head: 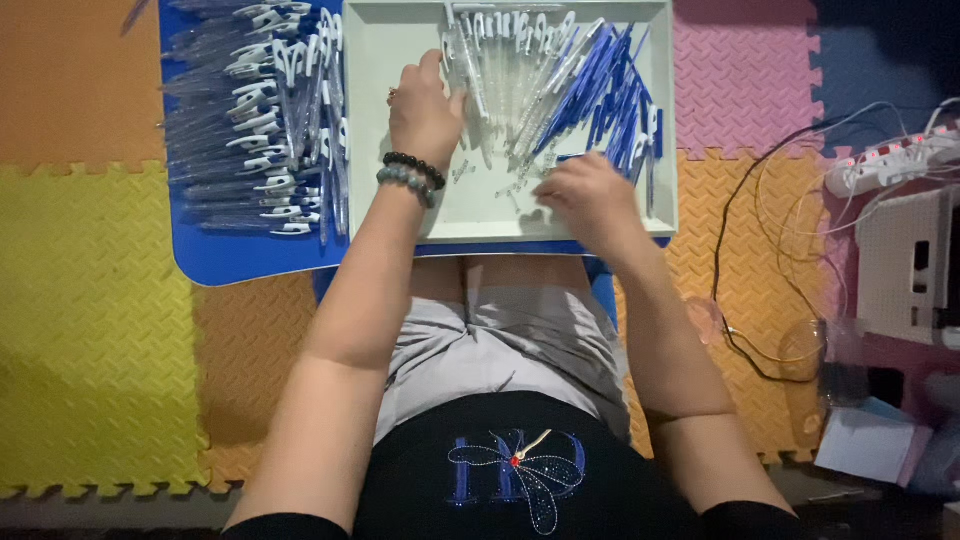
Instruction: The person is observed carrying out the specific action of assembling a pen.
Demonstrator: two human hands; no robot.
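Observation:
A white tray (400, 215) lies in front of my knees with a heap of clear and blue pen parts (570, 80) in its far right half. My left hand (425, 110), with two bead bracelets at the wrist, rests in the tray touching the clear barrels at the heap's left edge. My right hand (590, 200) hovers low over the tray's near right part, fingers curled over small loose pieces (515, 185); what it grips is hidden. Left of the tray, many assembled clear pens with white clips (265, 110) lie on a blue board (240, 255).
Coloured foam floor mats (90, 330) surround me. At the right are a white power strip (890, 160), tangled cables (760, 230), a white box (905, 260), a clear plastic cup (800, 350) and papers (865, 440).

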